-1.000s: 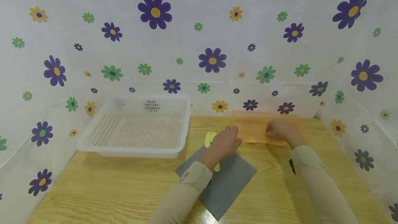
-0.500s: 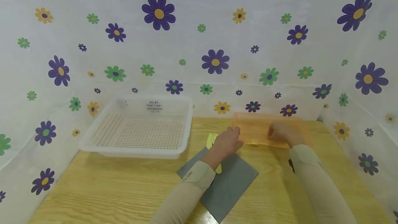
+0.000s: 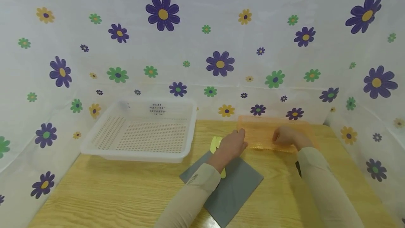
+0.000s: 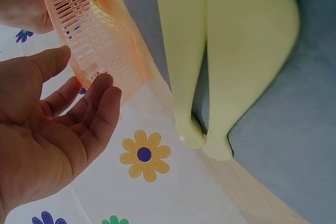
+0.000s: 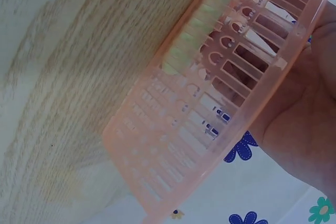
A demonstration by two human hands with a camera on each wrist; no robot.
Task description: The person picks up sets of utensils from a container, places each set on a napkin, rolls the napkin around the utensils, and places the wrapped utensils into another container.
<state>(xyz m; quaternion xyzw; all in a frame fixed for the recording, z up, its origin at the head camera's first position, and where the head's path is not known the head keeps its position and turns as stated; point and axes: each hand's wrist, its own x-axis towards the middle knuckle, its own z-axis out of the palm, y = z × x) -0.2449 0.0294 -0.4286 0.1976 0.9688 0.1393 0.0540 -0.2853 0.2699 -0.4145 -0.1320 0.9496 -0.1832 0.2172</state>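
Note:
An orange slotted basket (image 3: 257, 133) sits at the back right of the wooden table. My left hand (image 3: 232, 145) is at its left end; in the left wrist view the thumb and curled fingers (image 4: 102, 95) lie on either side of the rim. Over the basket, my right hand (image 3: 286, 135) reaches in with bent fingers, partly seen through the slots in the right wrist view. I cannot tell whether they hold anything. A pale green strip (image 5: 181, 51) shows through the basket's side. Two pale yellow long pieces (image 4: 239, 51) with narrow rounded ends lie under my left wrist on a grey sheet (image 3: 234, 192).
A large white perforated basket (image 3: 186, 140) stands at the back left. The wooden tabletop (image 3: 117, 189) runs up to flower-printed white sheeting (image 3: 190, 45) at the back and sides. The basket's rim (image 5: 226, 153) stands between the right palm and the slotted side.
The head view has shifted slightly, so everything appears a little further right. Both hands keep nearly the same places at the orange basket.

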